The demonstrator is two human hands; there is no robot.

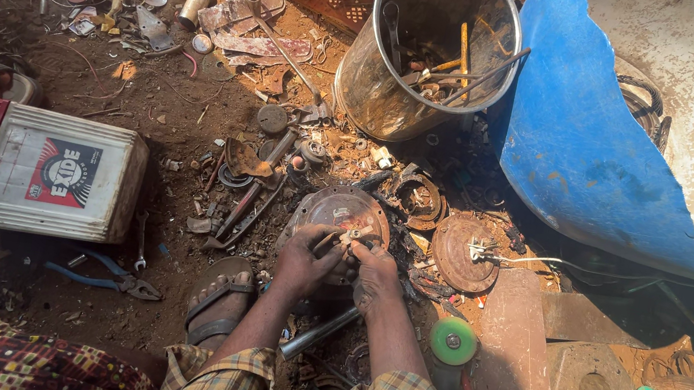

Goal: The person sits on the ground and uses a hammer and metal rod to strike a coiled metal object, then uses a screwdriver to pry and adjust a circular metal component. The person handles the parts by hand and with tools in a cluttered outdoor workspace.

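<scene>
My left hand (307,260) and my right hand (374,272) meet over a rusty round metal plate (343,211) that lies on the dirt ground in front of me. Both hands pinch a small pale part (352,235) at the plate's near edge. A second rusty disc (464,252) with white wires lies just to the right. My sandalled foot (222,297) rests left of my hands, and a metal rod (319,332) lies under my forearms.
A white battery box (53,171) sits at the left, with blue-handled pliers (107,277) below it. A metal bucket (429,47) of tools stands at the top, beside a bent blue sheet (584,139). A green grinding disc (454,340) lies to the right. Scrap parts litter the ground.
</scene>
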